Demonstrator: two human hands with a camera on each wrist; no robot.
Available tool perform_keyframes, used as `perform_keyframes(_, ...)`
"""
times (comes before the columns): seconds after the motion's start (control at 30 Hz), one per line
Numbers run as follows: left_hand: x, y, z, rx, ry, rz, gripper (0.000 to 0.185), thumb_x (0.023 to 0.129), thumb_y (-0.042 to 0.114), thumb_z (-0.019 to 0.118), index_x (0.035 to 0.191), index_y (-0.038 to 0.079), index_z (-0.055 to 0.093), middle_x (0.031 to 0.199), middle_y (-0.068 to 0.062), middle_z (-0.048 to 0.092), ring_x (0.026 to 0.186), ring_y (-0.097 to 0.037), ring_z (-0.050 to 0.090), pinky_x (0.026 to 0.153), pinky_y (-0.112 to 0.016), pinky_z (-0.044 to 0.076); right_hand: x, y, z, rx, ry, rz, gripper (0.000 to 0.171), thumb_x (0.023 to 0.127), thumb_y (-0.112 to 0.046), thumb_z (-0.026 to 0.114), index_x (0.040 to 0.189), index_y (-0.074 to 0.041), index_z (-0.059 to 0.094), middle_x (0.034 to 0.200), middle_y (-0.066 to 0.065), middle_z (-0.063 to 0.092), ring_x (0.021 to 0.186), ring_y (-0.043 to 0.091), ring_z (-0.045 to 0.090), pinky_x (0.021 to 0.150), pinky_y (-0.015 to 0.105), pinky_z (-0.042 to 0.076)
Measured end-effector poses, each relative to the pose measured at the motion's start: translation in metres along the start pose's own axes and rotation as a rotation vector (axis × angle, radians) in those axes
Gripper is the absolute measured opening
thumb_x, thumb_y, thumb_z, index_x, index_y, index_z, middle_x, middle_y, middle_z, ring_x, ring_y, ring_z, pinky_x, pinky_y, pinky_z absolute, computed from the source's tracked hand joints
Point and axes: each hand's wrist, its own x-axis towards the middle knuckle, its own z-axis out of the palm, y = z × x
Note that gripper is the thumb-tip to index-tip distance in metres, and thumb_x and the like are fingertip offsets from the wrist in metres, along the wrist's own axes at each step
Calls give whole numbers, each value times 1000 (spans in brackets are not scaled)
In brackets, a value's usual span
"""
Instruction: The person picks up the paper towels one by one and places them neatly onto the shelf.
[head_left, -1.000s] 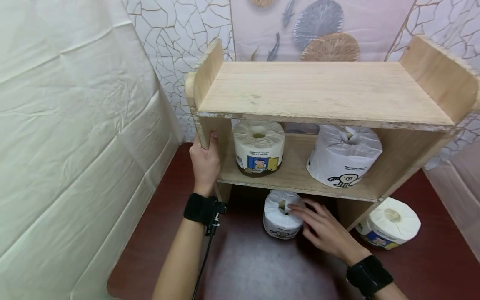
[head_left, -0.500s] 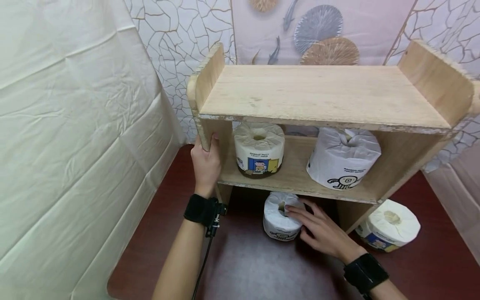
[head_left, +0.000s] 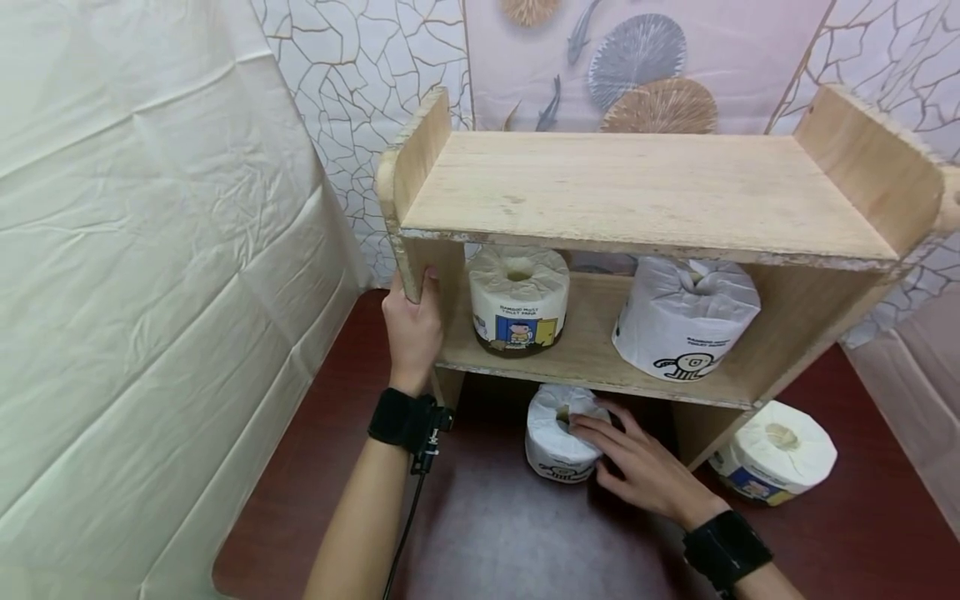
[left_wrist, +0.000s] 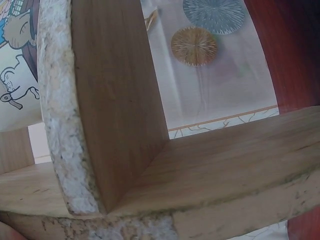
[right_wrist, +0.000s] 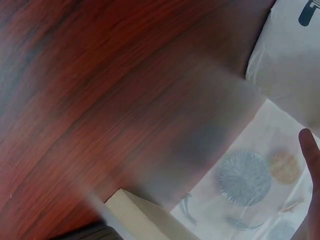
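Note:
My left hand (head_left: 411, 327) grips the front edge of the left side panel of a wooden shelf (head_left: 645, 192), its thumb on the inner face. Below the shelf's middle board, a white-wrapped toilet roll (head_left: 551, 446) with a dog drawing stands upright on the dark red table (head_left: 495, 533). My right hand (head_left: 641, 462) holds this roll from the right. Its fingers bend over the top toward the core hole, and its thumb is low by the side. In the right wrist view a fingertip (right_wrist: 306, 137) shows at the lower edge of the toilet roll (right_wrist: 287, 75).
On the middle board stand a toilet roll with a coloured cartoon print (head_left: 517, 304) and a white-wrapped one (head_left: 686, 321). Another toilet roll (head_left: 780, 454) sits on the table outside the shelf's right side. A pale cloth wall (head_left: 150, 275) borders the left.
My right hand has shifted slightly left across the lower roll, which has barely moved. The left hand keeps its grip on the panel; the head view has tilted a little.

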Motion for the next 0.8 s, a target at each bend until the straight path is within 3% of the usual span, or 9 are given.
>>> perform_keyframes(0.23,0,-1,1,-3,16,-6,22,107,13,63,113,-8,63,68,-1,38,60,-18,37,61,-27,34,5,-3,2,21,13,12,57,84,-4,69,140,-12,63,147,2,59,143,35,41,89,45,57)
perform_keyframes(0.43,0,-1,0,4,-4,23,24,109,18,62,115,-6,63,68,-3,42,59,-18,39,60,-28,36,7,-4,1,1,24,-2,55,83,-3,70,137,-8,64,143,3,61,140,34,44,88,43,57)
perform_keyframes(0.8,0,-1,0,5,-5,28,22,109,18,61,110,-4,62,67,-2,39,56,-18,36,58,-29,33,9,-9,-3,-62,12,-1,51,83,-4,72,133,-8,64,136,1,62,134,33,49,60,27,53)
